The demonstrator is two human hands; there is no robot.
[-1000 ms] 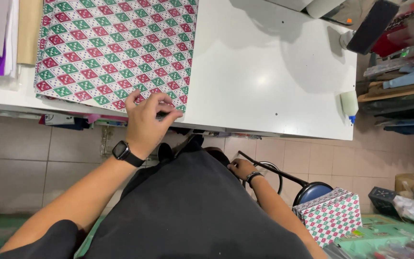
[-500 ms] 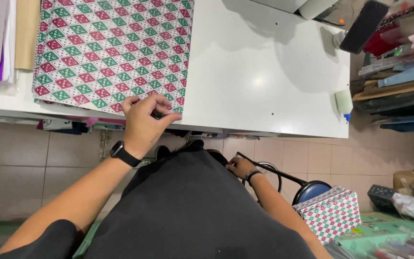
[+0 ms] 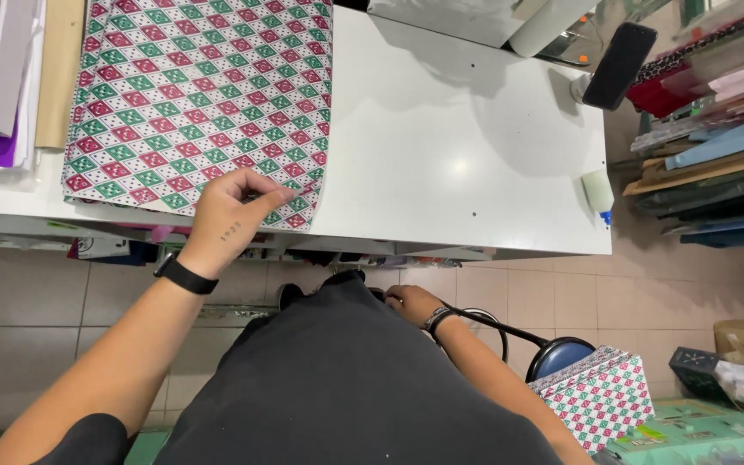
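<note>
Your left hand [image 3: 232, 209] sits on the near edge of the red/green diamond-pattern wrapping paper [image 3: 200, 95], which lies on the white table [image 3: 458, 146] w/ its long axis running away from you. Fingers [image 3: 270, 198] nearly closed, tips pinching or pressing the edge. Right hand [image 3: 408, 303] is low by your dark apron [image 3: 346, 379], off the paper; can't tell its finger state.

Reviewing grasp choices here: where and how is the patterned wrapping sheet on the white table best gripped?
Probably at its near edge, from the table's front: the patterned sheet lies flat, its near edge along the white table rim. The left hand already rests fingers there; a thumb-and-finger pinch suits thin paper.
</note>
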